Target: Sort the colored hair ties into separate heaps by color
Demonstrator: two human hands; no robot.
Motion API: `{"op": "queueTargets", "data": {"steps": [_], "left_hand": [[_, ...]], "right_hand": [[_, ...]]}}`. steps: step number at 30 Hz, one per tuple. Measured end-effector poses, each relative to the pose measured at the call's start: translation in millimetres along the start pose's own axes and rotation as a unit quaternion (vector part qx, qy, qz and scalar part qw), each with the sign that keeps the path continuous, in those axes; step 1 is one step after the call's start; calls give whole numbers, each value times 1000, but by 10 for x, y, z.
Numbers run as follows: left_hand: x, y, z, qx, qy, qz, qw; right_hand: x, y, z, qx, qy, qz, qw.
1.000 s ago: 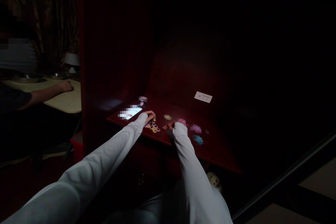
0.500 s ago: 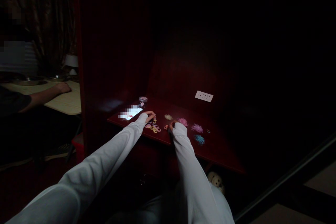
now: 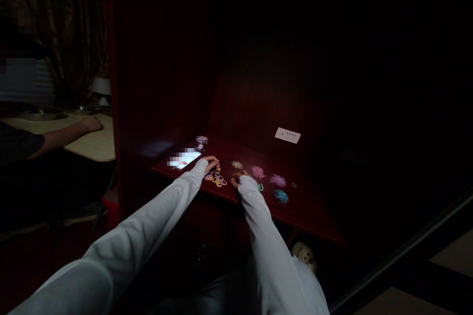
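My left hand rests at the upper end of a group of pastel hair ties, its fingers bent and drawn together over the topmost ones. Whatever is between those fingertips is too small to make out. Just to the right, my right hand is low over the table with curled fingers, and anything inside them is hidden. A green hair tie lies by the right cuff. Near this hand are loose heaps of small bands: cream, pink, purple and blue.
A lit phone and a small clear round container are at the left of the dark red table. A single ring lies far right. A socket plate is on the wall. Beyond the partition, another person's arm rests on a pale table.
My right hand has shifted slightly left, covering the small orange thing that showed beside it. The green hair tie has come into view by the cuff. My left hand has stayed in place.
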State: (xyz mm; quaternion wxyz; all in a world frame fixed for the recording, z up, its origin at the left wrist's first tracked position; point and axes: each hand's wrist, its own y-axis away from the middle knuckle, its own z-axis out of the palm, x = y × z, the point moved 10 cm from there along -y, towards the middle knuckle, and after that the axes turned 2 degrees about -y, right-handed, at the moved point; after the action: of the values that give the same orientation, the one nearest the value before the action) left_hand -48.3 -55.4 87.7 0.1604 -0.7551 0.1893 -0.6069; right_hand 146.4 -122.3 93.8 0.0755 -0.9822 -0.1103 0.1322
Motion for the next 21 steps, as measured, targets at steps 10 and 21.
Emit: {"op": "queueTargets", "data": {"steps": [10, 21], "left_hand": [[10, 7, -33, 9, -7, -9, 1000], [-90, -30, -9, 21, 24, -27, 999]], "right_hand": [[32, -22, -108, 28, -39, 15, 999], [296, 19, -351, 39, -39, 86, 995]]}}
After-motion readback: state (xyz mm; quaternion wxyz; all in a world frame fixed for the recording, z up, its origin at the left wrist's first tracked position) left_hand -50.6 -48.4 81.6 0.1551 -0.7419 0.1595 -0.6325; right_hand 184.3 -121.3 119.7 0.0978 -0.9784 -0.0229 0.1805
